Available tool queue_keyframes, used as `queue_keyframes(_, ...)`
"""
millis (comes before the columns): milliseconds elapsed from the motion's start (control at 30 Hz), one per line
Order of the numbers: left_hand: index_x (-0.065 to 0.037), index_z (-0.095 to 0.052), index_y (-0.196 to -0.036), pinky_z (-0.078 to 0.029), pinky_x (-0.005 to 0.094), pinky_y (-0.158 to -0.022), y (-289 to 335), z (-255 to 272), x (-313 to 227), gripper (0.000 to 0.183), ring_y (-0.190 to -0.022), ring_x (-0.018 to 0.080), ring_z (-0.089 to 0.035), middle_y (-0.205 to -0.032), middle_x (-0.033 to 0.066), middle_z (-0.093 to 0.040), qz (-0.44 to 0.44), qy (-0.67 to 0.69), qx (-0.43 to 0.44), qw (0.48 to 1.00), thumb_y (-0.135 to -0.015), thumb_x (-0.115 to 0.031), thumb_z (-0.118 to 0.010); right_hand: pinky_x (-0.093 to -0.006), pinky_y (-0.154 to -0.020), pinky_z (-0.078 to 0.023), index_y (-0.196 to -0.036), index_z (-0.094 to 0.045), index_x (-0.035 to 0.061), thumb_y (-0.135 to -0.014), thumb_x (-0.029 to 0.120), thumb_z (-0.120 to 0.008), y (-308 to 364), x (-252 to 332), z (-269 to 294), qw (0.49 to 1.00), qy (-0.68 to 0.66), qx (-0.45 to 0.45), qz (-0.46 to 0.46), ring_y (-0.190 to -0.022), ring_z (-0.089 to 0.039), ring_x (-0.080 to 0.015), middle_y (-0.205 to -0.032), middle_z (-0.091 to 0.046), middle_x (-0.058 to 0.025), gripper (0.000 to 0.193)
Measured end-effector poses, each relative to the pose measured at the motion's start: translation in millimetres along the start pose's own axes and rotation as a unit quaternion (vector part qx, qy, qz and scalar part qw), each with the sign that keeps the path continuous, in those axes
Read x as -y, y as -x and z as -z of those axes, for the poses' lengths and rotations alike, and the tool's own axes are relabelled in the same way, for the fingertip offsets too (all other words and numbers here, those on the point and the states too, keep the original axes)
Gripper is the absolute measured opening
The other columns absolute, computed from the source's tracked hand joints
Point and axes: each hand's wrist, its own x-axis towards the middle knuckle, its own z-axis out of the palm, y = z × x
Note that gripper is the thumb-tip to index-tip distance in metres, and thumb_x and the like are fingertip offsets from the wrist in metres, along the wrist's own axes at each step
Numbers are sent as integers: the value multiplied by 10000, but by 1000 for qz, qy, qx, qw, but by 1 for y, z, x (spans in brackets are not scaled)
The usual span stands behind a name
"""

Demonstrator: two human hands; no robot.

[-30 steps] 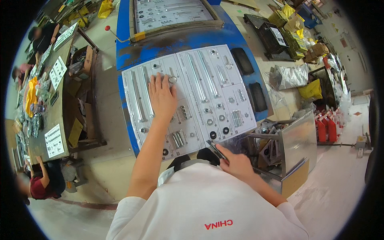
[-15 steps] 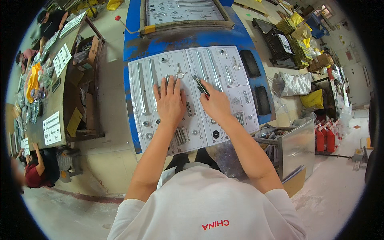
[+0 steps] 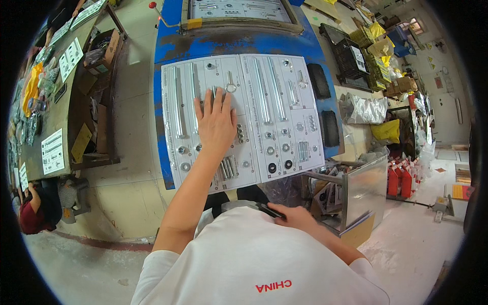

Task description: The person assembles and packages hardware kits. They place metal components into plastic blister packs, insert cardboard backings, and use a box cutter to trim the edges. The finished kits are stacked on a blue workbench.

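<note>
Two printed white cards of shrink-wrapped hardware lie side by side on a blue machine bed. On the left card (image 3: 195, 173), my left hand (image 3: 216, 127) rests flat with its fingers spread, covering some parts. Long metal rods (image 3: 177, 101), small nuts and washers, a pin with a ring (image 3: 231, 87) and bolts (image 3: 227, 168) show through the film. The right card (image 3: 251, 147) has similar rods (image 3: 263, 91) and black washers (image 3: 272, 168). Down by my waist, my right hand (image 3: 296, 218) is closed round a slim black hand tool (image 3: 272, 210); its exact kind is unclear.
Behind the cards, a framed tray (image 3: 244, 24) holds more carded hardware. A red-knobbed lever (image 3: 152, 4) stands at its left. Left is a workbench (image 3: 76, 127) with cards and bags; people are beside it. Black crates (image 3: 352, 56) and a metal-sided cart (image 3: 366, 188) stand right.
My right hand has drawn back from the right card to my waist with the tool, uncovering nuts and washers there. My left hand stays flat on the left card.
</note>
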Motion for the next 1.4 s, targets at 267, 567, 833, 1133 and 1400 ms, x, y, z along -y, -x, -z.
queue_keyframes(267,-52,-588,-1428,-174,560,-1289,-2,-3,-1,547,-1505,291,-413,-1534,78,-542,5,-16,36,999,-885,-71,-656,-443,-849,-502,-1264,-753,206,-994,367,-658,-106,23,195,907,289,-186,244,-980,-634,-317,-980,-706,-97,328)
queue_keyframes(567,-55,-612,-1401,-189,536,-1293,-9,1,-11,508,-1474,251,-467,-1509,66,-579,31,-10,40,999,-893,-61,-630,-405,-920,-403,-1134,-828,239,-894,158,-770,-229,109,286,795,472,-97,369,-1074,-565,-216,-960,-703,-7,260)
queue_keyframes(833,-56,-647,-1342,-217,512,-1291,-9,6,-13,408,-1460,222,-485,-1511,52,-575,40,3,19,999,-936,-44,-600,-392,-941,-407,-1178,-815,246,-879,190,-786,-251,141,293,787,504,42,354,-1065,-561,-209,-966,-682,-9,305)
queue_keyframes(1133,-66,-625,-1366,-229,521,-1285,-12,4,-18,423,-1473,206,-462,-1531,53,-550,69,-8,21,997,-946,-31,-588,-451,-923,-498,-1168,-804,226,-905,289,-752,-330,149,380,782,511,-114,339,-1114,-658,-288,-1080,-738,-57,276)
queue_keyframes(1400,-49,-595,-1407,-368,493,-1185,31,59,36,441,-1372,345,-518,-1477,174,-566,236,-73,-107,963,-973,-92,-661,-480,-784,-552,-1090,-703,58,-976,406,-716,-270,60,328,929,64,-280,233,-910,-725,-328,-927,-740,-171,366)
